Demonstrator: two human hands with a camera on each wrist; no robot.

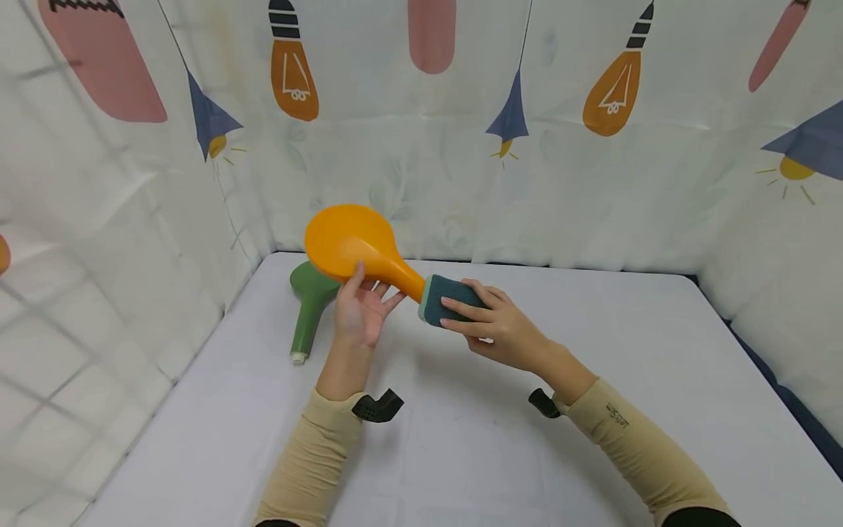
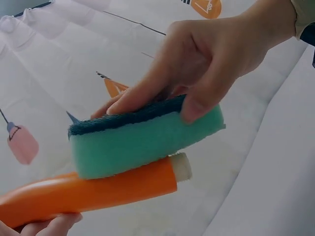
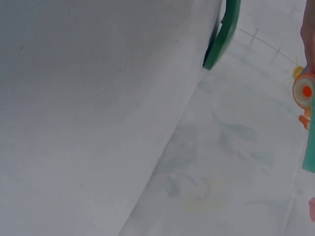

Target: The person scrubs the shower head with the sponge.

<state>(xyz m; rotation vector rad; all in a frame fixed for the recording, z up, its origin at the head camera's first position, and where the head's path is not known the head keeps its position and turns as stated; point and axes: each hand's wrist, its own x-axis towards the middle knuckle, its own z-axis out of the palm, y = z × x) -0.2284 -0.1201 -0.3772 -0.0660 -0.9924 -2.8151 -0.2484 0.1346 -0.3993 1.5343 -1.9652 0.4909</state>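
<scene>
An orange shower head (image 1: pixel 351 238) is held up above the table, its round head toward the back left and its handle slanting down to the right. My left hand (image 1: pixel 358 315) grips it near the neck, thumb in front. Fingers and thumb of my right hand (image 1: pixel 503 329) pinch a two-layer scrub sponge (image 1: pixel 454 298), dark teal on top and light green below. In the left wrist view the sponge's light green side (image 2: pixel 142 142) lies along the orange handle (image 2: pixel 128 189), near its pale end fitting (image 2: pixel 181 166).
A green shower head (image 1: pixel 309 311) lies on the white table (image 1: pixel 500 446) behind and left of my left hand, its pale end toward me. White curtains (image 1: pixel 408 161) printed with lamps and bulbs hang at the back and sides. A black wrist camera (image 1: pixel 377 406) sticks out from my left cuff.
</scene>
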